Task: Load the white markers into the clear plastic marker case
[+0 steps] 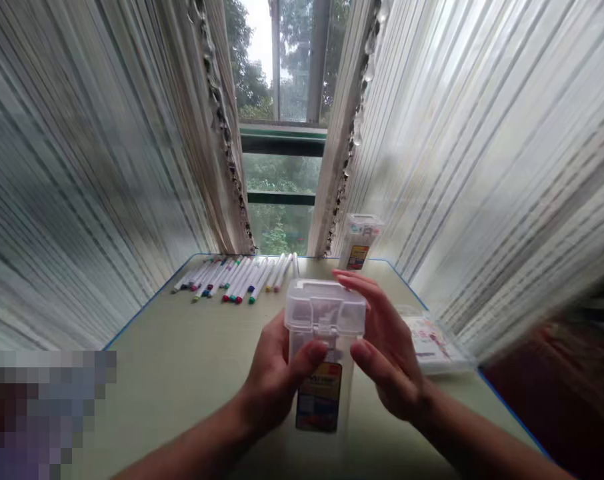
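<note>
A clear plastic marker case [326,307] stands upright in front of me with its lid down and a dark label on its front. My left hand [277,367] is wrapped round its left side, the thumb lying across the front below the latch. On the other side, my right hand [389,353] is curved along the case, thumb near the front right edge and fingers raised by the lid. Whether the right fingers press on the case is hard to make out. The case's lower part looks see-through, with no markers visible inside.
Several white markers [237,277] with coloured caps lie in a row along the table's far left. A second clear case [362,240] stands at the far right edge. A flat clear box [435,343] with a printed sheet lies on the right. Curtains [132,147] hang around the table [182,373].
</note>
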`<state>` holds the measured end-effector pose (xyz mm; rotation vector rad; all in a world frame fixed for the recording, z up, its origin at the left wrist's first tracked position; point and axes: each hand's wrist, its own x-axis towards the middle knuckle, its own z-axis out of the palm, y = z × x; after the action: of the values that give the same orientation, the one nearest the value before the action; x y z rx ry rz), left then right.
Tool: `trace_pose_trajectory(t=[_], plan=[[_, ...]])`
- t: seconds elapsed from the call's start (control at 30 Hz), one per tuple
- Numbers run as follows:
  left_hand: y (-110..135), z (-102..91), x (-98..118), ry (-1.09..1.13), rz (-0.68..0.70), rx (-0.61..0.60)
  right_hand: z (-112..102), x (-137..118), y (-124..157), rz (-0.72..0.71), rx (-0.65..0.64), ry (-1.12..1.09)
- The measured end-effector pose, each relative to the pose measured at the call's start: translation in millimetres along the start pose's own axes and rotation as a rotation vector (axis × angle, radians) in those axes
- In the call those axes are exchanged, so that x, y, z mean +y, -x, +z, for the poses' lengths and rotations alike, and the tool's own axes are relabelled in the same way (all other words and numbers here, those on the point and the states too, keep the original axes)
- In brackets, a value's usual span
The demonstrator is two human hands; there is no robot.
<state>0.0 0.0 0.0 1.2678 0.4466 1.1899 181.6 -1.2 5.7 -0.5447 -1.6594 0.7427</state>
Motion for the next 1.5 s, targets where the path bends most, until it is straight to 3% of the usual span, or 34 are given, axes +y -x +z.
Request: trace_pose_trajectory(t=[0.2, 0.57, 0.83, 0.97, 1.1, 1.33, 1.5], plan=[[-1, 1.9, 1, -0.074, 0.013, -0.013, 1, 3, -2, -0.014, 0.091, -0.011], [-4, 5.0, 7, -0.026, -0.009, -0.09, 1, 0, -4, -0.075, 0.124, 0.121], [-2, -0.1, 3, -0.134, 0.024, -0.087, -2, -7, -8, 0.109, 0.113, 0.025], [1, -1.8, 2, -0.252, 0.048, -0.084, -1, -10, -11, 0.179, 0.221, -0.07], [2, -2.7, 0, -0.286, 0.079, -0.104, -2, -10, -13, 0.234, 0.248, -0.135], [3, -9.0, -9, -0.327, 0.121, -0.148, -8, -11, -13, 0.232, 0.251, -0.214], [-3, -10.9, -8, -0.376, 0.06, -0.069, -13, -8, -34, 0.186, 0.221, -0.09]])
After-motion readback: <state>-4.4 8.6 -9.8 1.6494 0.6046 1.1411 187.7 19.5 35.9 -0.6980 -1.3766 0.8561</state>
